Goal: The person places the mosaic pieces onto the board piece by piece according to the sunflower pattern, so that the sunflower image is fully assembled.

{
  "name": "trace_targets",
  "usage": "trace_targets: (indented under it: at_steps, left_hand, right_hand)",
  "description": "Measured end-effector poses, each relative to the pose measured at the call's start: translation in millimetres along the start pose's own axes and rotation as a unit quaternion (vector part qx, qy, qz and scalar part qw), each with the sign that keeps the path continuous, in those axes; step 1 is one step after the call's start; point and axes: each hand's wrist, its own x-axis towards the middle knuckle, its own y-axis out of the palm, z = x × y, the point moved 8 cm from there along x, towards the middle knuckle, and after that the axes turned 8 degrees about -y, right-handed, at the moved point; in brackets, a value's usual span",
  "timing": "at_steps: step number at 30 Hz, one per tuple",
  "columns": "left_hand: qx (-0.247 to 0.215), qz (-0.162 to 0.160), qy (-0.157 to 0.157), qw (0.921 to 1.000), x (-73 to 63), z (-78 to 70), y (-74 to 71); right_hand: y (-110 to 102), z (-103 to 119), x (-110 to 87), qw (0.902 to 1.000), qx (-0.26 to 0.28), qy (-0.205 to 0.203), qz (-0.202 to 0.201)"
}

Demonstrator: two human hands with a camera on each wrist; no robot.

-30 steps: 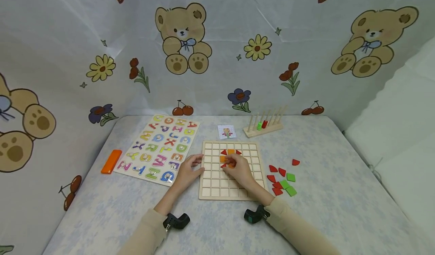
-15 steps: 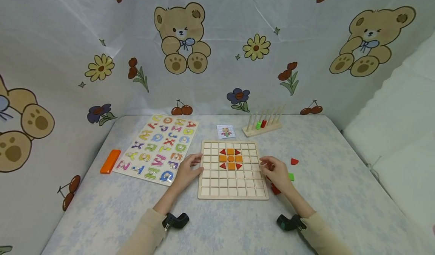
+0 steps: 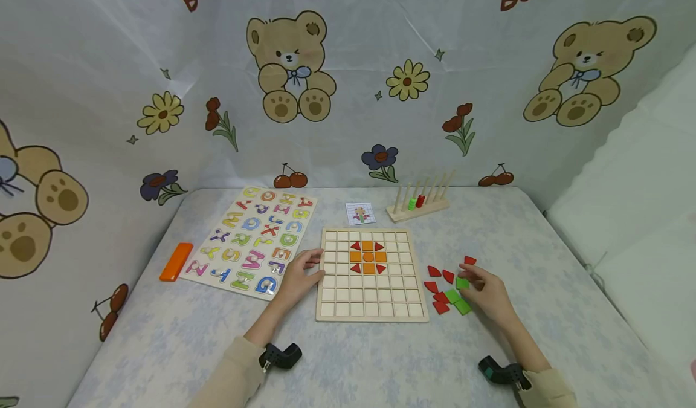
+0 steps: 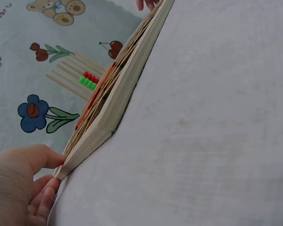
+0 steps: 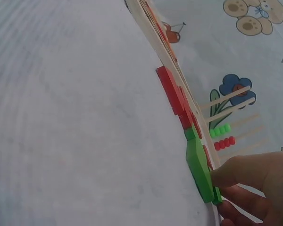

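Note:
My left hand [image 3: 300,275] rests at the left edge of a wooden grid board [image 3: 356,309], thumb and fingers touching its side. In the left wrist view the thumb [image 4: 43,157] lies right at the board's corner. Orange tiles [image 3: 368,269] and red triangle tiles [image 3: 356,268] form a pattern in the upper middle of the grid. To the right of the board, my right hand [image 3: 489,293] pinches a green square tile [image 3: 461,283] between thumb and fingers. More green square tiles [image 3: 463,306] and several red quarter-round tiles [image 3: 431,287] lie beside it.
A picture card [image 3: 360,213] lies behind the board. Back right stands a wooden peg rack [image 3: 418,211] with green and red beads. A letter puzzle board [image 3: 247,239] lies on the left, with an orange block [image 3: 176,262] beyond it.
My right hand has left the middle of the grid board and moved right to the loose tiles, its fingers now at a green square. My left hand has stayed at the board's edge.

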Motion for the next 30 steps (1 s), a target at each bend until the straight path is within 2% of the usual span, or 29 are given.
trace_targets:
  at_steps: [5, 10, 17, 20, 25, 30]
  left_hand:
    - [-0.002, 0.001, -0.002, 1.0, -0.2, 0.4, 0.0]
    - [-0.003, 0.002, -0.004, 1.0, 0.1, 1.4, -0.1]
    - [-0.004, 0.001, -0.001, 1.0, -0.4, 0.8, -0.3]
    - [-0.006, 0.004, -0.005, 1.0, -0.3, 0.2, 0.2]
    - [-0.007, 0.003, -0.006, 1.0, 0.0, 0.7, -0.1]
    - [-0.004, 0.0, -0.005, 1.0, 0.4, 1.9, -0.8]
  right_hand:
    - [0.5, 4.3, 5.6, 0.9998, -0.01, 0.008, -0.014]
    - [10.7, 27.1, 21.1, 0.9996, 0.016, 0.012, -0.02]
    - [60.0, 73.2, 42.5, 0.992, 0.121, -0.022, 0.031]
    - [82.3, 93.1, 47.3, 0.9879, 0.14, -0.038, 0.056]
    - [115.0, 118.1, 51.0, 0.9819, 0.15, -0.057, 0.1]
    - [132.5, 129.2, 53.3, 0.9812, 0.135, -0.069, 0.119]
